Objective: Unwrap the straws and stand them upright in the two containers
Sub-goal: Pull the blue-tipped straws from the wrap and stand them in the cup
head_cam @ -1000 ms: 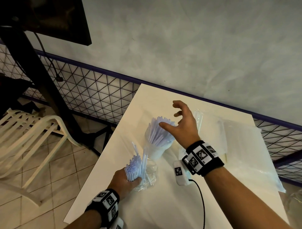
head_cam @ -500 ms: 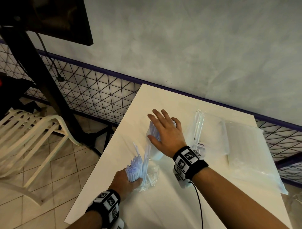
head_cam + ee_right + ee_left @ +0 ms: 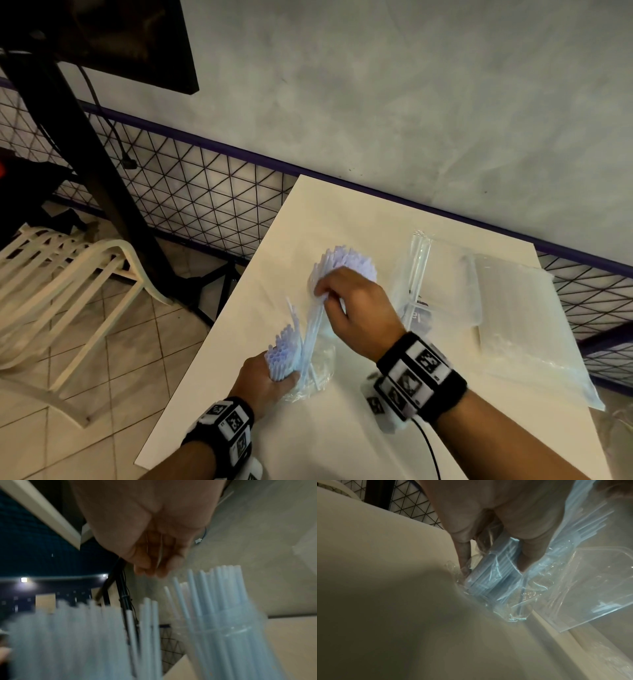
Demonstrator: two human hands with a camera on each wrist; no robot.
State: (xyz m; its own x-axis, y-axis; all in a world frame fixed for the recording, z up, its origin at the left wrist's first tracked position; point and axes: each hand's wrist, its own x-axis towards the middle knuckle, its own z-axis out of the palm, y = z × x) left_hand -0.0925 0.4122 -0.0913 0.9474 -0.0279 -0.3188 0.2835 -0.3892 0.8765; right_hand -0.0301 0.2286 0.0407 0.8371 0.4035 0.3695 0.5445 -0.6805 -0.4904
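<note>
My left hand (image 3: 265,377) grips a bundle of pale blue straws (image 3: 282,346) upright near the table's left edge. A clear wrapper (image 3: 513,609) is crumpled round the bundle's foot (image 3: 494,577). My right hand (image 3: 327,296) has its fingers curled and pinches the tops of a few long straws (image 3: 310,335) beside that bundle. Just behind it, a clear container (image 3: 240,642) stands packed with upright straws (image 3: 349,260). A second clear container (image 3: 323,359) stands right of my left hand, with little in it; its wall (image 3: 590,588) shows in the left wrist view.
Clear plastic bags (image 3: 513,325) and a pack of wrapped straws (image 3: 419,267) lie on the white table's (image 3: 342,428) right half. The table's left edge (image 3: 219,325) drops to a tiled floor with stacked white chairs (image 3: 68,281). A wire fence (image 3: 205,205) and grey wall stand behind.
My right hand left the tops of the straws in the full container, came back toward me and closed its fingers on a few straws. The left hand kept still with its bundle.
</note>
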